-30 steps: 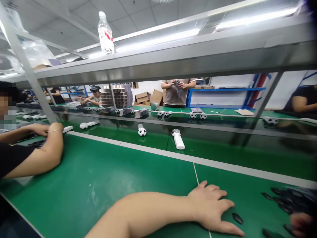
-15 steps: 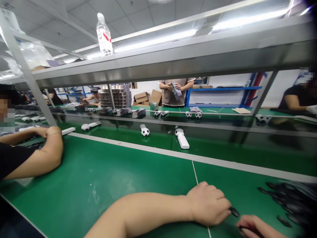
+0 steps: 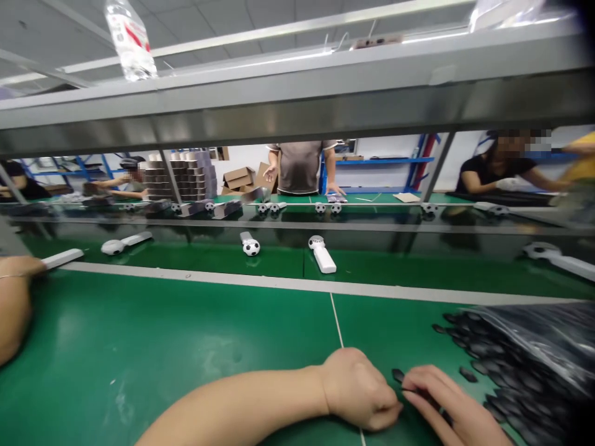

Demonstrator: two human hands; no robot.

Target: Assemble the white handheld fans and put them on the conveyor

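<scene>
My left hand (image 3: 360, 390) is closed over the green work surface, knuckles up; its curled fingers hide whatever may be in them. Right beside it, my right hand (image 3: 449, 402) has thumb and fingers pinched together, and a thin dark edge shows between them. A small black oval piece (image 3: 398, 375) shows between the two hands, at my right fingertips. To the right of that hand lies a heap of similar black pieces (image 3: 506, 378), spilling from a clear plastic bag (image 3: 548, 341). One loose black piece (image 3: 468, 374) lies apart from the heap.
Beyond a grey strip (image 3: 260, 283), a white handheld item with a football-patterned head (image 3: 321, 254) lies on the green belt with several similar ones. A metal shelf (image 3: 279, 93) crosses overhead, holding a bottle (image 3: 132, 43). A co-worker's arm (image 3: 13, 303) is at the left.
The view has turned right, bringing more of the black heap and bag into sight. My hands have come closer together. The co-worker opposite no longer holds an item up.
</scene>
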